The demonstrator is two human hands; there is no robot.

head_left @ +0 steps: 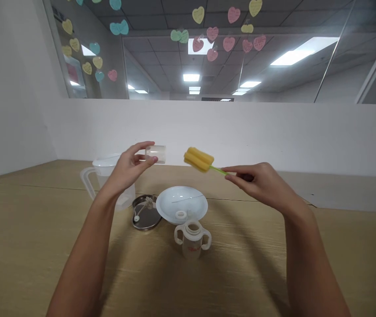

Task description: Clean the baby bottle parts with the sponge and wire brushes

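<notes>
My left hand (pixel 131 165) holds a small clear cup (pixel 155 154) on its side between fingers and thumb, its mouth to the right. Pinched in my right hand (pixel 257 180) is the thin green handle of a yellow sponge brush (pixel 198 159). The sponge head points left at the cup, with a gap between them. Below, a white bowl (pixel 171 200) has a small white ring-shaped part (pixel 181 215) at its near side. Just in front of the bowl stands a two-handled bottle (pixel 191 247), upright with its top open.
A clear plastic pitcher (pixel 126 198) stands behind my left forearm. Beside the bowl, a round metal tray (pixel 148 218) holds a thin tube with a white end piece (pixel 136 218). A white wall (pixel 240 136) rises behind the wooden table (pixel 240 281).
</notes>
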